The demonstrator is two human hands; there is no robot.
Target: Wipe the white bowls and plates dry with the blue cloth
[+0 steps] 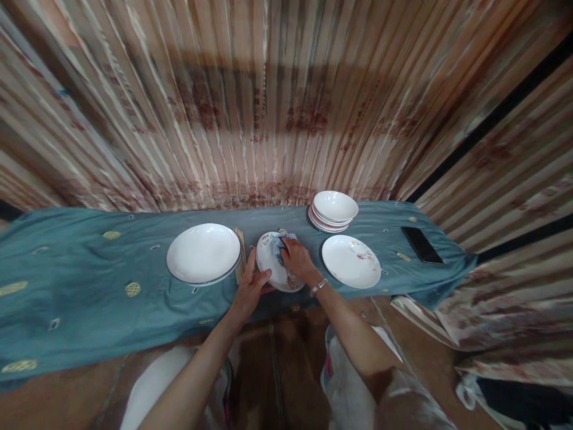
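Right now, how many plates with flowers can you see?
2: the held plate in the left hand, and the other plate to its right, in front of the stacked bowls. More may be hidden in stacks.

Left of the left grip [251,285], chopsticks [242,251] and large plates [203,252] block passage; beyond them the tabletop [98,280] lies open. Right of the right grip [296,258] stand a flowered plate [349,263] and stacked bowls [335,206]; ahead, a bare strip reaches the curtain [250,149].
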